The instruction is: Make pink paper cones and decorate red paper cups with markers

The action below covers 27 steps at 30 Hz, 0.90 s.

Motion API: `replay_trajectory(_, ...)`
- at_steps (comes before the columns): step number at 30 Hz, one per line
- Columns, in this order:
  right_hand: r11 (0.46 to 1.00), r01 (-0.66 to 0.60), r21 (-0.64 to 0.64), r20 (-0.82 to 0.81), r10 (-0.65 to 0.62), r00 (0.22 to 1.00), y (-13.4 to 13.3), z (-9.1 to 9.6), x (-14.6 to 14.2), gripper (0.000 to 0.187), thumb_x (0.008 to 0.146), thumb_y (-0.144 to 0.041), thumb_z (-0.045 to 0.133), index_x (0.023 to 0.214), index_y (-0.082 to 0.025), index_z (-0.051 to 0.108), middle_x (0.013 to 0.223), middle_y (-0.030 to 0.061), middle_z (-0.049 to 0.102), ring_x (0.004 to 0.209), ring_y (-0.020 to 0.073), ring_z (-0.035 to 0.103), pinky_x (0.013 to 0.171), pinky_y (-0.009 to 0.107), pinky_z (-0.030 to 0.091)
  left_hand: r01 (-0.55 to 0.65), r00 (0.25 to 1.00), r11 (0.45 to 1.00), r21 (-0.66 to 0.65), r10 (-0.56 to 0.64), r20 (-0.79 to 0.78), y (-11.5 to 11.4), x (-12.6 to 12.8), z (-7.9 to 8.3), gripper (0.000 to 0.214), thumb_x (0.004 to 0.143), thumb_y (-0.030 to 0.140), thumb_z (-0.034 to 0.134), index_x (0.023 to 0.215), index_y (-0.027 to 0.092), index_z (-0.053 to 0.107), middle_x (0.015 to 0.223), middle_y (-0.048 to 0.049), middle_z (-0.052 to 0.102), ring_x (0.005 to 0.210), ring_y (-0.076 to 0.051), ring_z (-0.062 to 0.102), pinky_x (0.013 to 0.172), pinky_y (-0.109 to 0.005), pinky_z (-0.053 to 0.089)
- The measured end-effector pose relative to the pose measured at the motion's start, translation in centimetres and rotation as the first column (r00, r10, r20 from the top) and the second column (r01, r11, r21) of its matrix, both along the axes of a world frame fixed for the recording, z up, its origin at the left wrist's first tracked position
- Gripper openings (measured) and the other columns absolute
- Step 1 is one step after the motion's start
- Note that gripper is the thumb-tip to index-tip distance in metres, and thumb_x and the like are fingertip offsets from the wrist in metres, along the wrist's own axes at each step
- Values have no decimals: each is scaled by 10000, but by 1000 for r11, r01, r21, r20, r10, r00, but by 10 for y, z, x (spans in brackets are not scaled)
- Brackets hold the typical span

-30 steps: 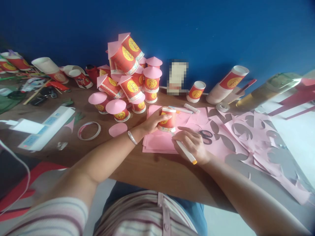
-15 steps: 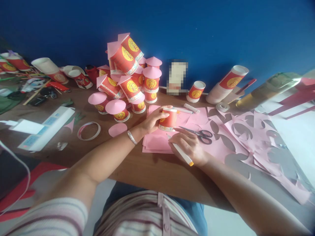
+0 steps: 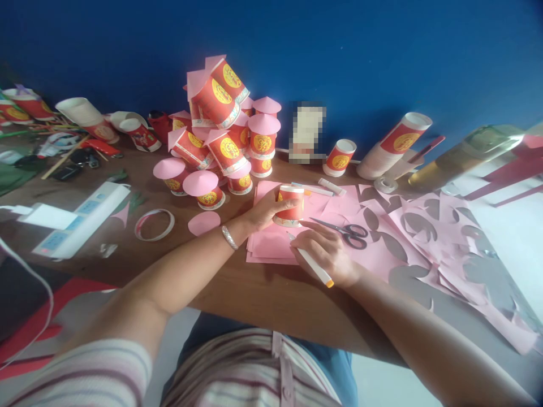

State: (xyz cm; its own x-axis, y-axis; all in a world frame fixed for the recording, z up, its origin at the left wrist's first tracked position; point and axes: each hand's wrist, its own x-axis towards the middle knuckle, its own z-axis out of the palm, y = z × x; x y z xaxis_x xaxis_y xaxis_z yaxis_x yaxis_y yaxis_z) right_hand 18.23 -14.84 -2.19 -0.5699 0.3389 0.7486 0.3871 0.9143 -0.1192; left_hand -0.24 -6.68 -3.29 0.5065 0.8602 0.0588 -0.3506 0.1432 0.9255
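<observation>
My left hand [image 3: 268, 208] is closed around a red paper cup [image 3: 292, 212] with a gold emblem, its thumb lying across the front. The cup stands over a stack of pink paper [image 3: 271, 249]. In my right hand [image 3: 324, 249] is a white marker [image 3: 313, 265] with an orange end, its tip pointing toward the paper just below the cup. Black-handled scissors [image 3: 351, 233] lie beyond my right hand on the pink sheets. A second marker [image 3: 316, 190] and its white cap [image 3: 332, 186] rest behind the cup.
Red cups with pink cone tops [image 3: 224, 150] are piled at the back left. A tape roll [image 3: 155, 225], a pink paper disc [image 3: 204, 224] and a power strip [image 3: 82, 221] lie left. Cut pink scraps [image 3: 424, 237], stacked cups [image 3: 394, 144] and a bottle [image 3: 466, 155] are right.
My left thumb and fingers have shifted down from near the cup's rim to across its side. The right hand with the marker stays almost in place.
</observation>
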Motion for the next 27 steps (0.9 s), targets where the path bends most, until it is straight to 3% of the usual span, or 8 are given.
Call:
replay_trajectory(7, 996, 76, 43, -38, -75, 996, 1, 3, 4, 174, 874, -59, 654, 978, -192, 608, 732, 6, 685, 670, 157, 684, 777, 340, 642, 26, 999, 999, -28, -25, 38, -2, -2, 3, 379, 805, 408, 793, 1044, 136, 682, 925, -68, 694, 827, -176, 632, 730, -288, 504)
replay_trajectory(16, 992, 129, 1, -41, -129, 991, 2, 1, 7, 158, 894, -55, 631, 944, -200, 595, 741, 14, 686, 620, 139, 630, 588, 258, 516, 53, 999, 998, 27, -53, 13, 1, -4, -1, 350, 844, 397, 730, 1082, 144, 679, 990, -90, 699, 878, -197, 648, 746, -296, 514)
replay_trajectory(27, 991, 132, -23, -15, -132, 991, 0, 3, 6, 128, 926, -80, 607, 951, -205, 591, 743, 3, 701, 602, 123, 629, 591, 251, 505, 55, 998, 998, 20, -55, 14, 0, -4, 0, 352, 847, 382, 732, 1106, 146, 692, 1063, -110, 720, 907, -199, 662, 775, -301, 523)
